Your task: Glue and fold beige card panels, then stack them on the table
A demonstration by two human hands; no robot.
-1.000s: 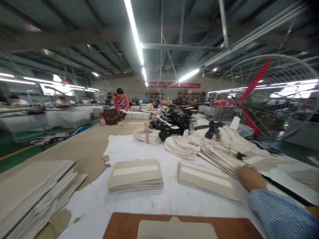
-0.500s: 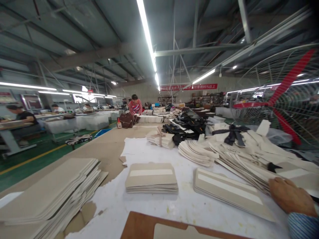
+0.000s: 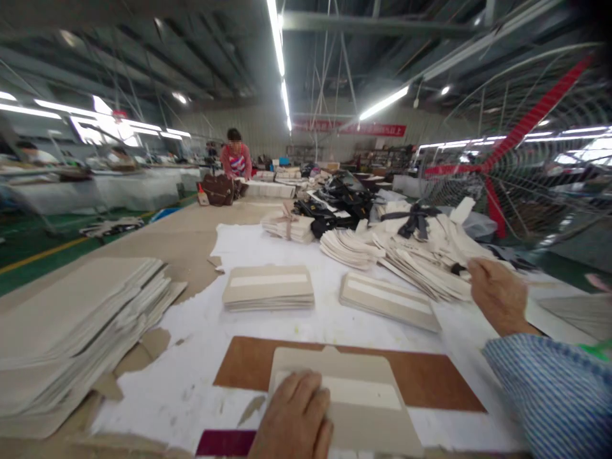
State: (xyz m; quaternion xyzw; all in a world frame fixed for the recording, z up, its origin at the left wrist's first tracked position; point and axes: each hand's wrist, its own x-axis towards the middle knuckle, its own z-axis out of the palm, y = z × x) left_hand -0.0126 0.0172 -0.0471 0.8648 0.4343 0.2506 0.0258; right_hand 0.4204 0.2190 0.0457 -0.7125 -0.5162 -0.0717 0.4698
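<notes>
Our left hand (image 3: 296, 417) lay loosely spread on the panel (image 3: 368, 417), gripping nothing, probably steadying it over the brown sheet (image 3: 435, 382). Farther out, our right hand (image 3: 497, 294) was curled beside the strips (image 3: 433, 279); whether it held any, we couldn't tell.

Left fingers (image 3: 306, 384) hide part of a white strip (image 3: 366, 393); fan (image 3: 484, 169) cropped; banner lettering (image 3: 370, 129) blurred.

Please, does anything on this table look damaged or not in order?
Yes. The white sheet has a ragged left edge, so it looks torn. The far-left stack of beige panels looks uneven, its layers spread out, unlike the neater middle stack.
</notes>
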